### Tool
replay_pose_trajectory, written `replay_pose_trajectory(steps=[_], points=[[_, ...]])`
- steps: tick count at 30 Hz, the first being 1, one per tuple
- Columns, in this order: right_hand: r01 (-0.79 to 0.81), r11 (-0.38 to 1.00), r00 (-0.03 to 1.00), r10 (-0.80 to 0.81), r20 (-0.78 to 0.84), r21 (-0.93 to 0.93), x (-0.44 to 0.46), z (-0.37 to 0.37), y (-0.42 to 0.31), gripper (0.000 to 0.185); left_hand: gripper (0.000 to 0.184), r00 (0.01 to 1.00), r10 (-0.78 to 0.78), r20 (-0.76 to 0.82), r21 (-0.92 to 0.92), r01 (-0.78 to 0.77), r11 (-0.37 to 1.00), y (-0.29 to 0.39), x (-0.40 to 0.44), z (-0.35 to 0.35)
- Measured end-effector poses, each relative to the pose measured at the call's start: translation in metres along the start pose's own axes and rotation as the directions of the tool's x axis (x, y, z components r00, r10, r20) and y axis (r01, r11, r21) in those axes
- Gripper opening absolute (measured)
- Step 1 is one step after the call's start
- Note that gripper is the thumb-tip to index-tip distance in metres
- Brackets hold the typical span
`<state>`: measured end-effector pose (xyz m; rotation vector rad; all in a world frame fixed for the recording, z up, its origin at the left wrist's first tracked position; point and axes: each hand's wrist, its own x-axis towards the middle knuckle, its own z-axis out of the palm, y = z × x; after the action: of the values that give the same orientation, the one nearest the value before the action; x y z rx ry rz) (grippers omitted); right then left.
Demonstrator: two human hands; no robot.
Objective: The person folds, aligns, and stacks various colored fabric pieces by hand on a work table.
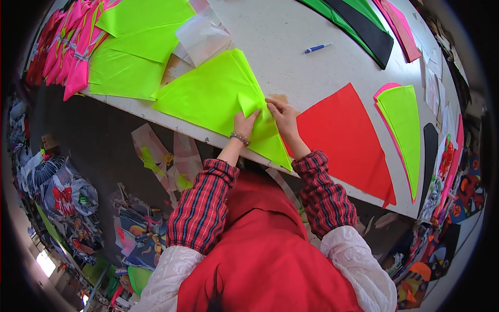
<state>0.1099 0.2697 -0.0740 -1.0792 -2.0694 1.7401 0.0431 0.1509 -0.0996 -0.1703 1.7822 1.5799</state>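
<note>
A stack of neon yellow fabric pieces (200, 96), cut to a wedge shape, lies at the table's front edge. My left hand (245, 124) has its thumb and fingers closed on a turned-up flap of the top piece. At the stack's right edge, the fingertips of my right hand (283, 118) pinch the fabric's rim. Just right of that hand a red fabric wedge (343, 140) lies flat, partly beside the yellow stack. How many layers my fingers hold is hidden.
More yellow pieces (138, 57) and tied pink bundles (78, 52) lie at the left. A blue pen (317, 48) rests on the white table (260, 26). Green and black strips (358, 26) lie at the back, a yellow-and-pink stack (403, 125) at the right. Scraps (161, 156) litter the floor.
</note>
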Motion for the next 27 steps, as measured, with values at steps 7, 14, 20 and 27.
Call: replay_pose_trajectory(steps=[7, 14, 20, 27], points=[[-0.095, 0.988, 0.993, 0.103, 0.055, -0.122, 0.008, 0.007, 0.014, 0.019, 0.026, 1.0, 0.009, 0.006, -0.002, -0.009, 1.0, 0.0, -0.001, 0.0], [0.03, 0.994, 0.999, -0.026, -0.041, 0.101, -0.004, 0.0, 0.005, 0.019, 0.026, 1.0, 0.017, 0.017, -0.021, -0.016, 1.0, -0.003, 0.001, -0.001], [-0.201, 0.979, 0.974, 0.203, 0.101, -0.031, 0.007, 0.005, 0.004, 0.019, 0.026, 1.0, 0.002, 0.002, 0.022, -0.002, 1.0, -0.002, 0.0, -0.001], [-0.079, 0.972, 0.997, 0.073, 0.034, 0.222, -0.004, 0.001, -0.003, 0.019, 0.025, 1.0, 0.002, -0.005, -0.017, -0.002, 1.0, -0.005, 0.0, 0.0]])
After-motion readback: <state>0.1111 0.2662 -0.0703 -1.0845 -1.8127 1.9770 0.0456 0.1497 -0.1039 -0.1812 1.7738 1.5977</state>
